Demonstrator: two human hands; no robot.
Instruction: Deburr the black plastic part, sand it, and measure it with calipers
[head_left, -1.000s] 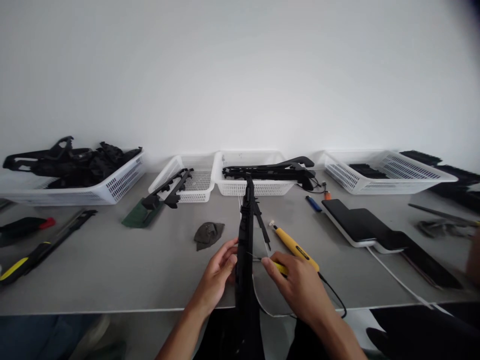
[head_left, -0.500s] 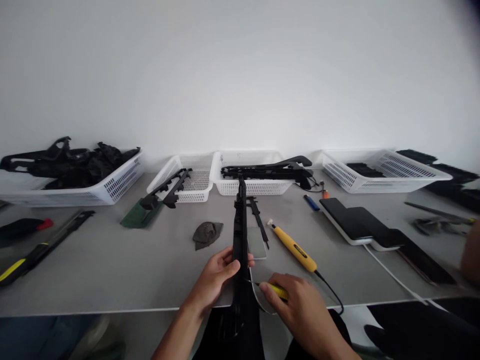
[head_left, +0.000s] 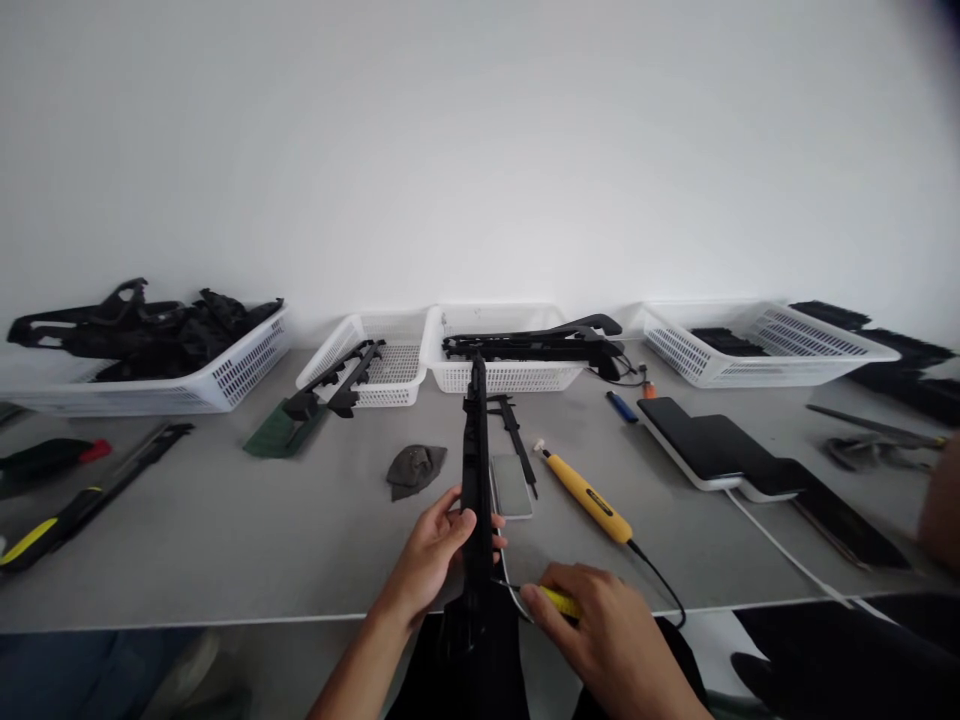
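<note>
Clasps long black strip (head_left: 475, 460) in left hand (head_left: 433, 548), pointing forward. Grips yellow-handled tool (head_left: 561, 601) in right hand (head_left: 600, 612), tip beside strip.

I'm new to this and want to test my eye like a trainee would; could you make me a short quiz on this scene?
1. True or false: the left hand is gripping the long black part.
2. Which hand holds the yellow-handled tool? A) left B) right C) both
3. How many white baskets are in view?

Key: 1. True. 2. B, the right hand. 3. Four.
</note>
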